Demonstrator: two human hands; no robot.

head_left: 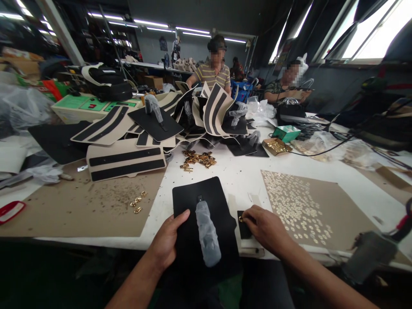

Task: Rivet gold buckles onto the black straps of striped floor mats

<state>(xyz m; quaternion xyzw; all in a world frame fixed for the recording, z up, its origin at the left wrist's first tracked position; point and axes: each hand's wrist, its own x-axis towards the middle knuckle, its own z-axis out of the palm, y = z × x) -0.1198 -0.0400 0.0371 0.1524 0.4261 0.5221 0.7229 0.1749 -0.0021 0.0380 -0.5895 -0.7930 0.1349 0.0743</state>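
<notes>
1. Black, flat rectangular panel (222,214) is at six o'clock; left hand (165,243) clamps its nine-o'clock edge, thumb on top.
2. Right hand (265,225), at the panel's three o'clock, pinches a small gold-coloured ring (240,219).

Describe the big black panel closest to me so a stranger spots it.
Find the near edge of the white table. There the left grip holds a black panel with a plastic-wrapped piece along it. Unlike the panels heaped behind, this one is held separately.
</notes>
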